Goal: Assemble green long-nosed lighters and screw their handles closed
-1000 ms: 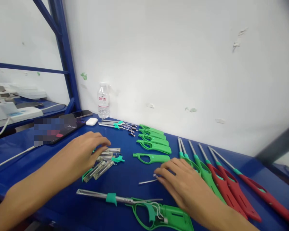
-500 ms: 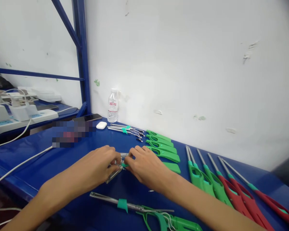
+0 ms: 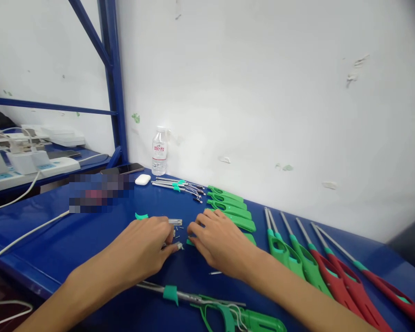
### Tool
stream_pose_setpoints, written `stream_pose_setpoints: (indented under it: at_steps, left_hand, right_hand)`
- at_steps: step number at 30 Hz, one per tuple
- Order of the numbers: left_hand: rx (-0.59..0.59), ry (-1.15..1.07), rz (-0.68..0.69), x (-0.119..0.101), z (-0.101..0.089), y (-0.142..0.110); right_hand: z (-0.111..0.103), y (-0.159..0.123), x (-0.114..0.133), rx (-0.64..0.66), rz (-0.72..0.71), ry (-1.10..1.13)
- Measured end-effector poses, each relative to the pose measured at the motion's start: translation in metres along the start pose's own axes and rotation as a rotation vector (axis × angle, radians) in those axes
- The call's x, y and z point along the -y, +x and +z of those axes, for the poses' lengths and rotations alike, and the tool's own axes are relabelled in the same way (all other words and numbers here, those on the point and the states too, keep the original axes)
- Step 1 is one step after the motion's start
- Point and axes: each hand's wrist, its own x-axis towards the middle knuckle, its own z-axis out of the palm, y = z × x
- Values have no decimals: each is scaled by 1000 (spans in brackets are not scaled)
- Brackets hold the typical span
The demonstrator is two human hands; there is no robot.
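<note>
Over the blue tabletop, my left hand (image 3: 148, 242) pinches a small whitish piece (image 3: 180, 246) between thumb and finger; its exact kind is unclear. Facing it, my right hand (image 3: 219, 242) has its fingers curled closed at a small green piece (image 3: 191, 241), mostly hidden by the fingertips. Between the hands lie a clear part (image 3: 174, 222) and several tiny metal bits. A teal piece (image 3: 141, 216) shows behind my left hand. Nearer me rests an opened long-nosed lighter (image 3: 190, 297), its metal tube, white wires and green handle exposed.
Green handle shells (image 3: 233, 212) lie behind my right hand, with metal lighter tubes and wires (image 3: 180, 185) farther back. Assembled green lighters (image 3: 307, 258) and red lighters (image 3: 349, 281) line the right. A water bottle (image 3: 159, 152), white case (image 3: 143, 180) and phone (image 3: 122, 169) stand toward the back left.
My hands have drawn apart, the right one shifting slightly right. The clear part and tiny metal bits now show between them, and the teal piece shows behind my left hand.
</note>
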Motion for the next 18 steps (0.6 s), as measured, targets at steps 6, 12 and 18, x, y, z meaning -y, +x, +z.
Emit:
stream_pose_setpoints:
  at_steps: [6,12,18]
  left_hand:
    - [-44,-43,30,16,-1,0]
    - [-49,-96,52,42,-4,-3]
    - [-7,-144,109,39,5,4]
  right_hand:
    - [-2,-2,3,1,-35,56]
    - [4,-2,5,-13,-143,115]
    - [10,3,5,-30,-230,77]
